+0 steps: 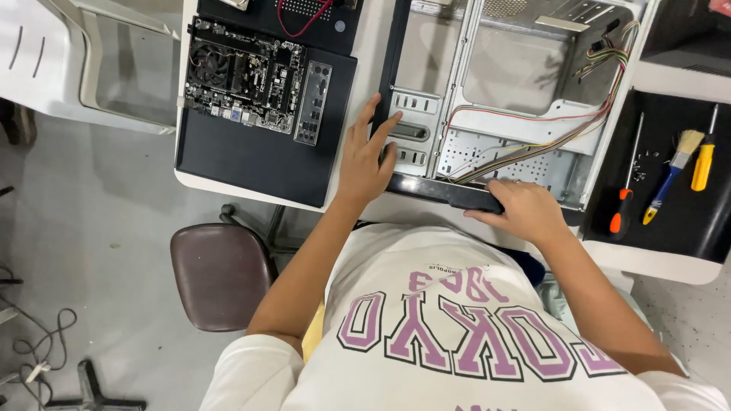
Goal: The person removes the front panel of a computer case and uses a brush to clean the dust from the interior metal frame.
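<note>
White worktable [655, 262] over a grey floor, brown stool [221, 274] at lower left; nearest the body, right hand [525, 211] is curled over the black front edge [445, 192] of the open computer case [518, 99], grasping its lower rim at centre right. Left hand [367, 160] lies flat with fingers spread, gripping nothing, on the case's bay bracket [411, 131] at frame centre, so both hands sit on the near edge and the case body stretches away toward the top of the frame, its long axis running near to far. Farther out: wire bundle [601, 99] inside, motherboard [244, 76] on a black mat [251, 156] at upper left, 2 screwdrivers [624, 194] and a brush [674, 171] at right.
</note>
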